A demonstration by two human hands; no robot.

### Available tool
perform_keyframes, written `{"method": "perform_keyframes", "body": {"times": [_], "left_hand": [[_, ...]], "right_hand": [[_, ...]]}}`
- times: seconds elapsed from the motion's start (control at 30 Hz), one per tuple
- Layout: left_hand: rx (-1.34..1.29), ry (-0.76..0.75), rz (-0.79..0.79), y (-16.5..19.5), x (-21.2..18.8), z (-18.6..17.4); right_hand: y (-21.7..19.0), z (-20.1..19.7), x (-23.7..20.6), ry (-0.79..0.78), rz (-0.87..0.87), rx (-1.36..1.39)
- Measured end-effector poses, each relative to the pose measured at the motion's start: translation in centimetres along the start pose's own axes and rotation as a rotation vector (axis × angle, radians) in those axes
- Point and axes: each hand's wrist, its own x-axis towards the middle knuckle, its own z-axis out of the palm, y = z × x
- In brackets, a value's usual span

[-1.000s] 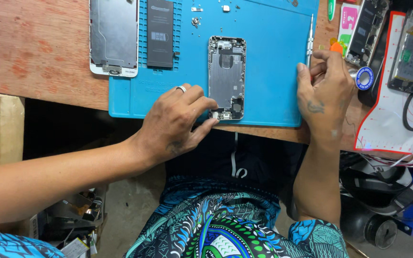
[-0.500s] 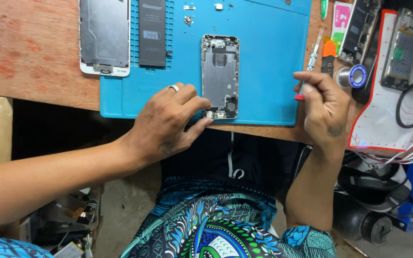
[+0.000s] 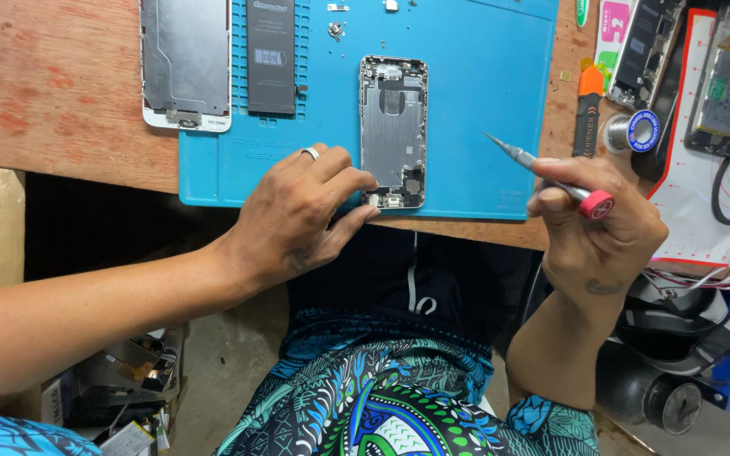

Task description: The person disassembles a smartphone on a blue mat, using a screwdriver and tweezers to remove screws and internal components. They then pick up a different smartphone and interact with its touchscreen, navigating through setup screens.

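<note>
On the wooden desk [image 3: 61,93] lies a blue mat [image 3: 483,101], and everything here sits in relation to it. At the mat's left edge, half on the wood, rests a phone screen panel [image 3: 186,63], face down with its metal back showing. Just inside the mat from that panel lies a flat black battery [image 3: 271,56], and a few tiny screws [image 3: 334,30] lie beside the battery's upper right. Near the mat's front edge the left hand [image 3: 297,215] rests with its fingers curled, a ring on one finger; its fingertips press against the lower left corner of an opened phone body [image 3: 393,131], which lies flat in the middle of the mat, long side pointing away from the person. To the right, over the mat's front right corner, the right hand [image 3: 601,224] is closed around a slim screwdriver [image 3: 547,176] with a red cap, its tip aimed toward the phone body but held well apart from it. Beyond the mat's right edge lie an orange-handled tool [image 3: 587,114], a small spool [image 3: 631,133], and two more opened phones [image 3: 648,51] on a white sheet [image 3: 703,211].
</note>
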Motion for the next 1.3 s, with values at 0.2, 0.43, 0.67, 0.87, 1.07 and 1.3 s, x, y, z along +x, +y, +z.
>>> {"method": "perform_keyframes", "body": {"times": [0.2, 0.43, 0.67, 0.87, 1.07, 1.3], "left_hand": [[0.002, -0.007, -0.007, 0.3, 0.0, -0.2], [-0.002, 0.001, -0.01, 0.5, 0.0, -0.3], [-0.007, 0.017, -0.019, 0.5, -0.1, 0.0], [0.01, 0.009, -0.006, 0.4, -0.1, 0.0], [-0.014, -0.006, -0.017, 0.4, -0.1, 0.0], [-0.029, 0.004, -0.009, 0.4, -0.1, -0.1]], "right_hand": [[0.3, 1.2, 0.1, 0.047, -0.067, -0.14], [2.3, 2.9, 0.6, 0.047, -0.021, 0.026], [4.0, 2.0, -0.2, -0.063, -0.045, -0.126], [5.1, 2.0, -0.6, 0.042, -0.178, -0.066], [5.0, 4.1, -1.0, 0.082, -0.322, -0.005], [4.8, 6.7, -1.2, 0.046, -0.375, 0.036]]}}
